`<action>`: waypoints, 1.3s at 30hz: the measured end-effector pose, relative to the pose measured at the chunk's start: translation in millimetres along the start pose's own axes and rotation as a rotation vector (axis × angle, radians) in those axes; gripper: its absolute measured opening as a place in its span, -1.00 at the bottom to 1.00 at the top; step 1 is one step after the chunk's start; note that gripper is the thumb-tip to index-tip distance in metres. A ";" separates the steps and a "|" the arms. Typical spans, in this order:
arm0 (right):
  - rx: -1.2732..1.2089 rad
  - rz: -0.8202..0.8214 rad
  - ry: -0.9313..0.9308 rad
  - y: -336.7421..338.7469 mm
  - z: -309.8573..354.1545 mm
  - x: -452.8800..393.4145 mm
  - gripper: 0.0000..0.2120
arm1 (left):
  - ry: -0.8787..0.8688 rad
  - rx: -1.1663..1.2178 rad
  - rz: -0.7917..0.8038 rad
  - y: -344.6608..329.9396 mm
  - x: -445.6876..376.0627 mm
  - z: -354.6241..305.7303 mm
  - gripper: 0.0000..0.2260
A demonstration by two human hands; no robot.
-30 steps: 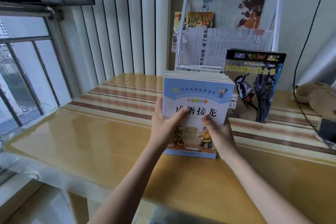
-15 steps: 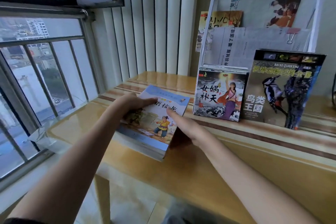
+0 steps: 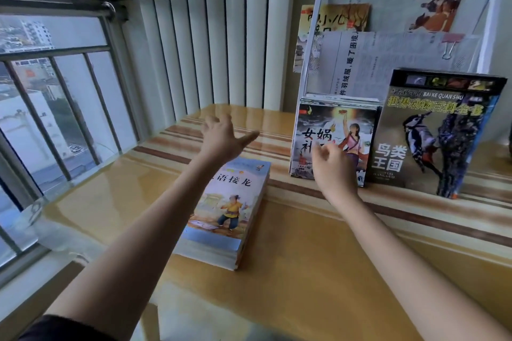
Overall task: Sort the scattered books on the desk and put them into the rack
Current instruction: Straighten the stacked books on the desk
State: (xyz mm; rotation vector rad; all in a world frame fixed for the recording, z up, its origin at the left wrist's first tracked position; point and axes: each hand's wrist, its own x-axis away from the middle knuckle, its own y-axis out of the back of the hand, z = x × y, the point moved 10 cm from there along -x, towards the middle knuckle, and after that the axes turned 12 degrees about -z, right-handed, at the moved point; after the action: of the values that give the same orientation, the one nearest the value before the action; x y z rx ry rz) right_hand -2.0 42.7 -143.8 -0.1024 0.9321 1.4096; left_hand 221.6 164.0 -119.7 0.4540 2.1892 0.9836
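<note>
The stack of thin blue-covered paperback storybooks [image 3: 225, 213], held upright against the white wire rack [image 3: 313, 44] a second ago, now lies flat on the glossy yellow striped desk [image 3: 318, 271], left of the rack. The left hand [image 3: 221, 137] has lifted off it, fingers spread, holding nothing. The right hand [image 3: 331, 165], loosely curled and empty, reaches the upright grey-covered picture books [image 3: 335, 130] leaning at the rack's foot, likely the next batch; the black bird encyclopedia [image 3: 432, 133] stands beside them.

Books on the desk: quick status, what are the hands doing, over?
Left hand open, empty. Right hand loosely curled, reaching at upright books. Blue stack flat on desk. Rack unobstructed.
</note>
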 end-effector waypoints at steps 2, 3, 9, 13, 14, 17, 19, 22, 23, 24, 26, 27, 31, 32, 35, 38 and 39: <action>-0.045 -0.175 0.021 16.4 -17.6 -18.4 -0.76 | -0.016 0.223 0.072 -27.6 -6.9 -38.5 -0.18; -0.073 -0.193 0.015 15.5 -27.2 -24.3 -0.74 | 0.014 0.331 0.148 -46.5 -9.8 -53.8 -0.15; -0.015 -0.224 -0.013 -2.1 -69.6 -24.0 -0.33 | 0.168 0.649 0.487 -143.5 -15.0 -100.3 -0.27; -0.004 -0.257 0.011 -9.3 -75.7 -24.8 -0.25 | 0.109 0.787 0.529 -167.4 -16.8 -111.3 -0.26; -0.020 -0.267 0.015 -9.1 -75.6 -25.9 -0.26 | 0.094 0.814 0.523 -168.3 -19.0 -112.0 -0.23; -0.039 -0.267 0.015 -11.4 -77.3 -25.9 -0.26 | 0.093 0.788 0.428 -167.7 -23.5 -108.4 -0.13; -0.054 -0.271 0.018 -10.9 -77.2 -25.5 -0.27 | 0.143 0.722 0.292 -166.1 -26.6 -100.9 -0.15; -0.071 -0.275 0.019 -10.2 -76.9 -26.2 -0.27 | 0.246 0.626 0.182 -168.0 -27.9 -89.1 -0.16; -0.080 -0.276 0.017 -9.8 -76.4 -26.2 -0.28 | 0.284 0.638 0.226 -172.8 -27.1 -87.4 -0.12; -0.090 -0.277 0.016 -9.4 -76.0 -26.3 -0.28 | 0.319 0.667 0.309 -178.4 -24.5 -87.4 -0.07; -0.102 -0.277 0.020 -8.9 -74.8 -26.5 -0.29 | 0.333 0.739 0.522 -189.8 -16.0 -92.0 0.01; -0.103 -0.276 0.023 -8.8 -74.2 -26.4 -0.29 | 0.317 0.761 0.598 -192.1 -12.2 -93.8 0.02; -0.125 -0.267 0.006 -8.8 -75.7 -26.6 -0.29 | 0.299 0.856 0.720 -195.5 -5.6 -98.6 -0.25; -0.135 -0.269 0.001 -8.7 -76.1 -26.7 -0.29 | 0.289 0.864 0.728 -196.6 -5.7 -99.8 -0.33; -0.153 -0.284 0.001 -7.2 -76.3 -26.7 -0.30 | 0.265 0.838 0.680 -195.2 -7.9 -100.6 -0.40; -0.159 -0.303 0.004 -6.5 -77.2 -26.9 -0.32 | 0.235 0.810 0.598 -190.3 -10.2 -100.0 -0.34; -0.162 -0.304 0.002 -6.9 -77.7 -26.9 -0.32 | 0.241 0.808 0.593 -189.9 -9.4 -100.2 -0.34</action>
State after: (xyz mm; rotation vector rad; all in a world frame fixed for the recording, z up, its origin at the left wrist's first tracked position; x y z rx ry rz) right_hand -31.0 -24.7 -181.7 -0.3524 0.7666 1.1996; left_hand 150.5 -17.1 -211.3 1.4813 2.6852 0.3737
